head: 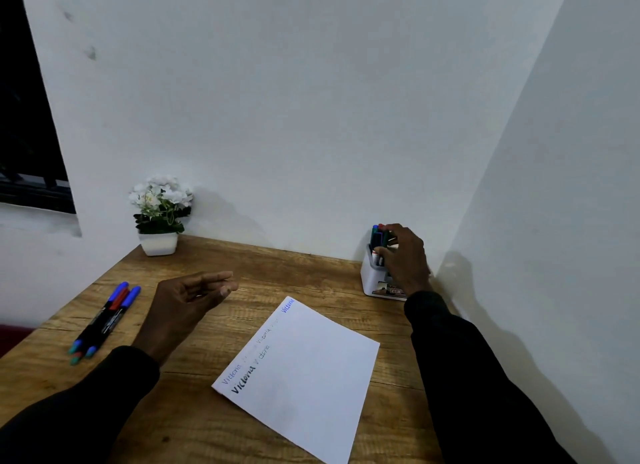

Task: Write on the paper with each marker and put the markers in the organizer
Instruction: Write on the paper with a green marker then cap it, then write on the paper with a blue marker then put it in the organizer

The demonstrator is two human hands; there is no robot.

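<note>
Markers (pixel 104 321) not yet stowed lie bundled at the left of the surface (pixel 194 425), near your left grip (pixel 187 301) but apart from it. That grip hangs over the surface with fingers straight, holding nothing. Judged light, stiff and smooth-barrelled, they would likely roll if nudged; pinch one at mid-barrel, clear of the cap. Your right grip (pixel 405 255) is at the organizer (pixel 370 280) in the far right corner, fingertips among the stowed markers (pixel 376 236). Whether it pinches one or only touches cannot be told. Paper (pixel 311 370) lies between the two grips, with writing along its left edge.
</note>
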